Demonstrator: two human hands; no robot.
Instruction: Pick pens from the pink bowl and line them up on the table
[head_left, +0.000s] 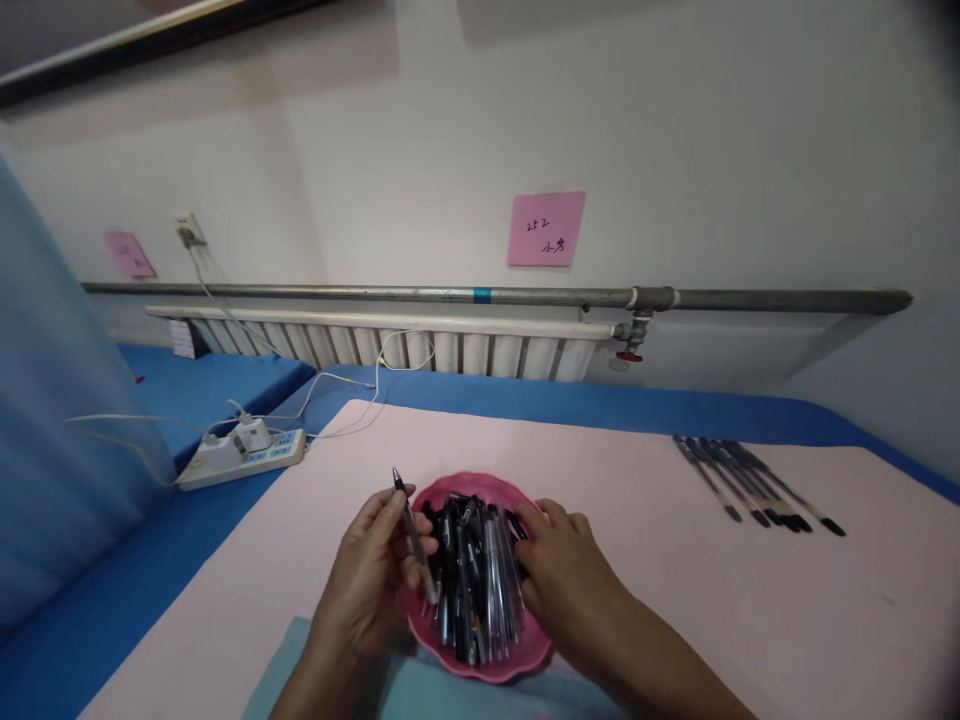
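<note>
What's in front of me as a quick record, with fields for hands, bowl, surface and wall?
left hand: holds a pen, tip up
right hand: at the bowl's right rim, grip unclear
bowl: pink, heaped with dark pens and clear tubes
surface: pink sheet over blue; laid-out pens at right
wall: pink note marked 252, above the radiator

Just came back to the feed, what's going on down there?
The person's left hand holds a pen pointed end up, at the left side of a pink bowl. The bowl is full of dark and clear pen parts. The right hand is at the bowl's right rim; its grip is hard to see. More pens lie together on the pink sheet, far right.
</note>
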